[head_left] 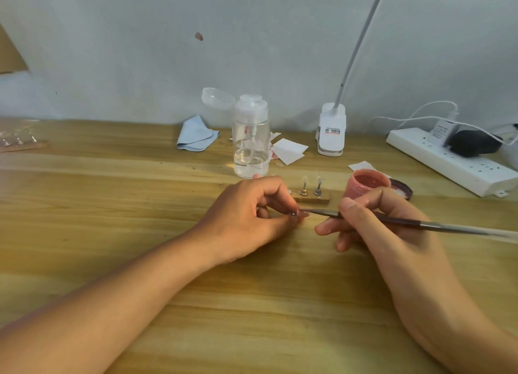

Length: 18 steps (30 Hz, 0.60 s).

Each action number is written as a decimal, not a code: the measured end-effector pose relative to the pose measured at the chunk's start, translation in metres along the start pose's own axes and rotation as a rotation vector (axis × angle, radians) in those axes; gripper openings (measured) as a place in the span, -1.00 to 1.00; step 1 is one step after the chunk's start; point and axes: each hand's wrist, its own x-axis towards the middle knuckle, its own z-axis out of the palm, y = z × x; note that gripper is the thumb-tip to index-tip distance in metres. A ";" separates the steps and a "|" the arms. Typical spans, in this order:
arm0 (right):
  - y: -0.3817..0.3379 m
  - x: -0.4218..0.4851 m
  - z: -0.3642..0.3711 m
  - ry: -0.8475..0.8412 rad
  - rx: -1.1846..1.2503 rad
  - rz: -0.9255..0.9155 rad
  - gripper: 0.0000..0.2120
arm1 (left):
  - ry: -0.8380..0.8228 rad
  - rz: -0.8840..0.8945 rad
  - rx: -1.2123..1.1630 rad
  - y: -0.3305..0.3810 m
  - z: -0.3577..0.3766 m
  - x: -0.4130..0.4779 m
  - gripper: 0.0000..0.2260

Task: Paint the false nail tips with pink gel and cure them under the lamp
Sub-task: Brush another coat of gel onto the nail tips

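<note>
Wooden table [252,303] fills the view under a pale wall, with both bare forearms reaching in across it. The left hand [246,219] rests on the wood, its fingers curled and pinching a small holder with one false nail tip [302,213]. The tip is tiny and half hidden, and looks pinkish as far as I can tell. The right hand [375,222] grips one brush [406,221] like a pen, with the bristle end on that tip and the handle running off to the right. Along the back are one white power strip [448,160], one clip lamp [332,130] and one clear pump bottle [251,138] just behind the left hand. Near them lie one blue cloth [196,134] and a few paper squares [288,149]. Closer in, one open jar of pink gel [367,184] sits right behind the right hand's knuckles, with its lid [403,190] beside it. One wooden stand [311,198] carries two upright holders.
</note>
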 end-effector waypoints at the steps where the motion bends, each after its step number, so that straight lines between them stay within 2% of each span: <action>1: 0.001 0.000 0.000 -0.001 -0.006 0.001 -0.83 | -0.001 -0.001 -0.003 0.000 0.000 0.000 -0.82; 18: 0.003 0.000 -0.001 -0.012 -0.031 -0.017 -0.85 | 0.004 -0.011 -0.002 0.000 0.000 0.000 -0.82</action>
